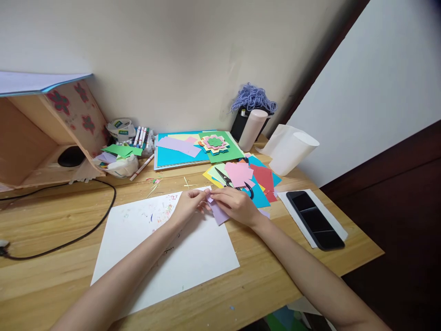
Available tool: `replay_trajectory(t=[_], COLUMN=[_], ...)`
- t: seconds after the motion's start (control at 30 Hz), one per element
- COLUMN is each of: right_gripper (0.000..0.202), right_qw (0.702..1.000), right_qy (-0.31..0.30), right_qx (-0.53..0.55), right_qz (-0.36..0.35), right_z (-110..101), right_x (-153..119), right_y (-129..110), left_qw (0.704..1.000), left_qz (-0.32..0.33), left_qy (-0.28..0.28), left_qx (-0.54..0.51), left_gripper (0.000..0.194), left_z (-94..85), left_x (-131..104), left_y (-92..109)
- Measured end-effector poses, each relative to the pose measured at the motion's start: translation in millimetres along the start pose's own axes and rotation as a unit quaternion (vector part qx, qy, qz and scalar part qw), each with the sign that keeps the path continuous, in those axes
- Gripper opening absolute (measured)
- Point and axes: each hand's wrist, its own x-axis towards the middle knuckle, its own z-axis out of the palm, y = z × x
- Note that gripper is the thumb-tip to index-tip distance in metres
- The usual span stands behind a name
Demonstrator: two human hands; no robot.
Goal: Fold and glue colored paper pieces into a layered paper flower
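Note:
Between my two hands is a piece of light purple paper (pixel 218 214), its top end pinched over the white sheet. My left hand (pixel 191 203) grips the paper's left edge with thumb and fingers. From the other side my right hand (pixel 237 203) presses on the same piece, its fingers partly covering it. Under my hands and forearms lies a large white sheet (pixel 203 257) with coloured marks. Just beyond my right hand, black-handled scissors (pixel 224 176) rest on loose coloured paper, partly beneath a pink piece (pixel 239 174).
A layered paper flower (pixel 214 143) lies on green paper (pixel 229 156) at the back. Markers (pixel 140 136) and a scrap-filled bag (pixel 126 166) stand left, near a cardboard box (pixel 77 110). At right are a paper roll (pixel 292 151) and a black phone (pixel 315 220). A black cable (pixel 81 236) curves left.

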Motion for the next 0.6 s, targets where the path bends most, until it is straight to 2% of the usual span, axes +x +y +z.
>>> replay_trajectory(t=[0.17, 0.27, 0.33, 0.43, 0.5, 0.6], right_gripper=[0.018, 0.015, 0.012, 0.021, 0.027, 0.027], right_qw=[0.999, 0.987, 0.963, 0.902, 0.865, 0.835], right_qy=[-0.003, 0.012, 0.021, 0.026, 0.013, -0.017], right_qx=[0.048, 0.126, 0.188, 0.279, 0.328, 0.367], right_qz=[0.022, 0.097, 0.190, 0.328, 0.379, 0.410], right_z=[-0.7, -0.1, 2.8, 9.1, 11.8, 10.7], right_x=[0.8, 1.9, 1.7, 0.3, -0.4, 0.2], right_y=[-2.8, -6.6, -7.9, -5.9, -2.8, 1.1], left_qw=[1.000, 0.999, 1.000, 1.000, 1.000, 0.999], left_qz=[0.015, 0.018, 0.020, 0.021, 0.021, 0.033], left_qy=[0.005, 0.002, -0.002, -0.006, -0.005, 0.012], left_qx=[0.026, 0.027, 0.024, 0.020, 0.019, 0.036], left_gripper=[0.038, 0.038, 0.038, 0.038, 0.037, 0.034], left_z=[0.4, -0.2, -0.1, 1.2, 2.3, 3.1], left_x=[2.3, 1.9, 0.9, -0.9, -1.7, -1.7], left_y=[-2.9, -4.4, -4.5, -2.9, -1.5, -0.5])
